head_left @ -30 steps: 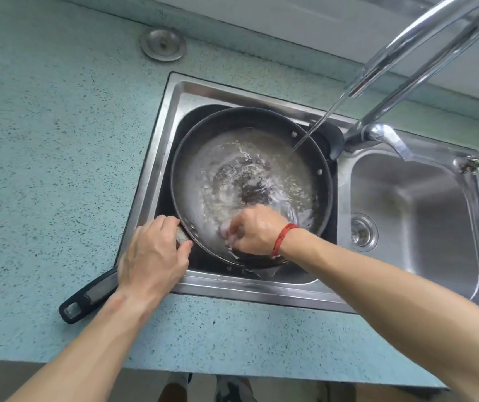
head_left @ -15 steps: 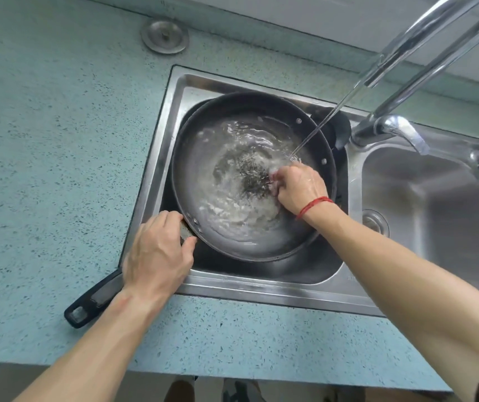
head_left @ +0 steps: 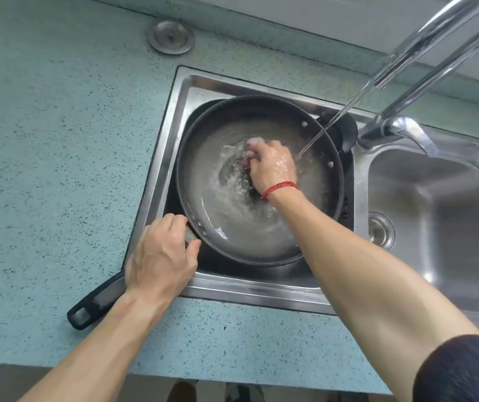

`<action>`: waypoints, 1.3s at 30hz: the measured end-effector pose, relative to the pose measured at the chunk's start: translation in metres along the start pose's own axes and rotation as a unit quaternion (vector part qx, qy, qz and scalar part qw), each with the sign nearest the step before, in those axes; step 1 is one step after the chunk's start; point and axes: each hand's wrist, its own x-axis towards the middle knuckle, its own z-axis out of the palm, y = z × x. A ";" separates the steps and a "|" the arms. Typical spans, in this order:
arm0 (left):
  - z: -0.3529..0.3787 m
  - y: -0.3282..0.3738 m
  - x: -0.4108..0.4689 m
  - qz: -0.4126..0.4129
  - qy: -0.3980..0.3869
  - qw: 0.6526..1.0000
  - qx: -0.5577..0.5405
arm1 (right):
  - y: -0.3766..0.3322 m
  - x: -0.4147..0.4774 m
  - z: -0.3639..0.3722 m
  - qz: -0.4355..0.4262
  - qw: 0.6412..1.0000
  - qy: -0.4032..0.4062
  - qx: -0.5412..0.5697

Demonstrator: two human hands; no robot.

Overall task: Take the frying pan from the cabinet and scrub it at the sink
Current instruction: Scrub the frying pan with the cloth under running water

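Observation:
A black frying pan (head_left: 203,158) sits in the left basin of a steel double sink (head_left: 174,117), with water swirling inside it. Its black handle (head_left: 96,303) sticks out over the counter toward me. My left hand (head_left: 160,259) grips the handle where it joins the pan. My right hand (head_left: 270,166), with a red string at the wrist, is closed inside the pan on a scrubber that is mostly hidden under the fingers. A thin stream of water (head_left: 333,120) runs from the tap (head_left: 423,50) into the pan beside that hand.
The right basin (head_left: 441,204) holds only its drain (head_left: 380,230). A round metal cap (head_left: 170,36) sits on the speckled teal counter (head_left: 52,140) behind the sink. A dark object (head_left: 345,132) lies under the pan's far edge. The counter's front edge is close below my arms.
My right hand has swept from the pan's near edge across to its far middle, stirring the water. My left hand has kept its hold on the handle.

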 end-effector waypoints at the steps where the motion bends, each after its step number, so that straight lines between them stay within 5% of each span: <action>1: 0.000 0.000 0.000 -0.004 -0.001 1.000 0.001 | -0.008 -0.004 0.002 -0.017 1.000 -0.015 0.009; 8: -0.004 0.002 0.002 -0.015 -0.021 1.000 -0.009 | -0.029 -0.059 0.018 -0.154 0.978 -0.137 0.009; 13: -0.003 0.002 0.001 -0.013 -0.017 1.000 -0.011 | 0.008 -0.074 -0.003 -0.160 0.966 -0.197 -0.056; 25: -0.003 0.001 0.000 -0.002 -0.013 1.000 -0.003 | 0.016 0.004 -0.008 0.035 0.999 0.001 -0.009; 32: -0.001 0.000 0.001 0.002 -0.008 1.000 0.003 | -0.030 0.007 0.022 -0.013 1.000 0.000 -0.007; 39: 0.000 -0.001 0.001 -0.005 -0.003 1.000 -0.005 | -0.036 -0.064 0.027 -0.123 0.985 -0.111 0.039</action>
